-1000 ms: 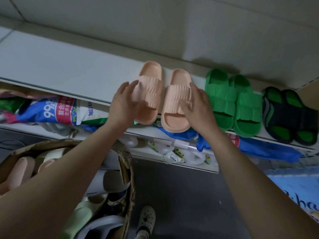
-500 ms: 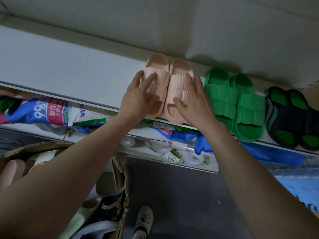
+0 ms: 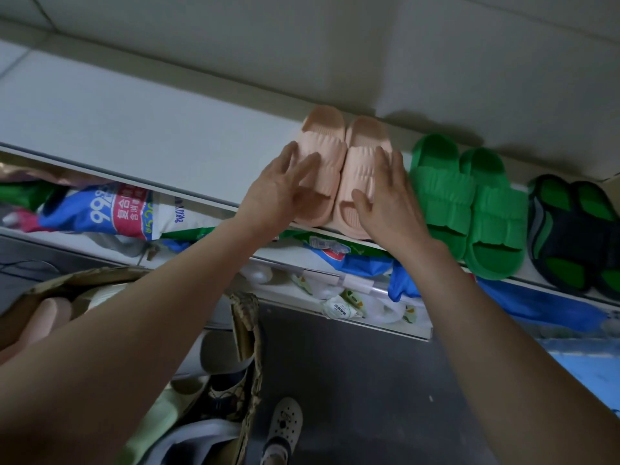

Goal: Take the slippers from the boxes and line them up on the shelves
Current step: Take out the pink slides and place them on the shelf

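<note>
Peach slippers (image 3: 345,169), head view: the pair sits on the top shelf (image 3: 167,135), side by side and touching. Heels point to the back wall and the toe ends hang a bit over the shelf's front edge. Both lie sole-down w/ ribbed straps up.

L hand (image 3: 278,193) lies flat on the strap of the pair's left slipper, fingers straight and fanned apart, no curl round it. R hand (image 3: 392,196) lies along the outer side of the right slipper, fingers straight and close together, thumb across the front of its strap. It's pressing, not pinching. Both forearms reach up from the bottom corners of the frame.

Green slippers (image 3: 469,203) stand just right of the peach pair on the same shelf, same way round, toes over the front edge. R hand's back is just beside the nearer green one; can't tell if they touch. Black-and-green slippers (image 3: 577,229) come next, at the shelf's right end, near the green pair. Left part of the shelf is bare white board.

Lower shelf (image 3: 335,263) under it holds packed goods, incl. a blue-white-red printed bag (image 3: 117,213) at its left and blue packs under the R wrist.

Cardboard box (image 3: 248,330) stands on the floor bottom left, open, w/ more slippers in it: a pale pink one (image 3: 43,317) and a pale green one (image 3: 157,421), others blurred. A foot in a white clog (image 3: 285,421) stands on the dark floor (image 3: 352,380) beside the box.
</note>
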The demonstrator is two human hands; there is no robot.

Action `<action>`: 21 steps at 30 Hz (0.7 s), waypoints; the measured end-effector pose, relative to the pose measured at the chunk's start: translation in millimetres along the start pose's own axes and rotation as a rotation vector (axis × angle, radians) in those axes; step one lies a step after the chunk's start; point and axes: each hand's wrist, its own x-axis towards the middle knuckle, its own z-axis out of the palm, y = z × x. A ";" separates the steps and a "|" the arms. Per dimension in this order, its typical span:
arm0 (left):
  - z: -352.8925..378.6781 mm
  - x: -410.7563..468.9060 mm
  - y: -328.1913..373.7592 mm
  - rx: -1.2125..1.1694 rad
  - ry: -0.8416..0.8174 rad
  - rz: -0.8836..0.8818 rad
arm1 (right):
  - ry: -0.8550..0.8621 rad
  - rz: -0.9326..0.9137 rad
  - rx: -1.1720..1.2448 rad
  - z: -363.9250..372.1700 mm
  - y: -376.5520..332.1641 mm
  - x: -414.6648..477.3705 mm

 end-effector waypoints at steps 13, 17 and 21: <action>-63.4 -163.7 -115.1 -0.043 0.070 0.008 | 0.251 -0.125 -0.018 46.9 -84.6 -98.7; -78.9 -268.9 -186.0 -0.028 0.015 -0.148 | 0.187 -0.127 0.086 109.2 -145.8 -160.1; -88.6 -369.2 -246.3 -0.012 -0.068 -0.336 | -0.050 -0.085 0.128 171.9 -217.7 -215.1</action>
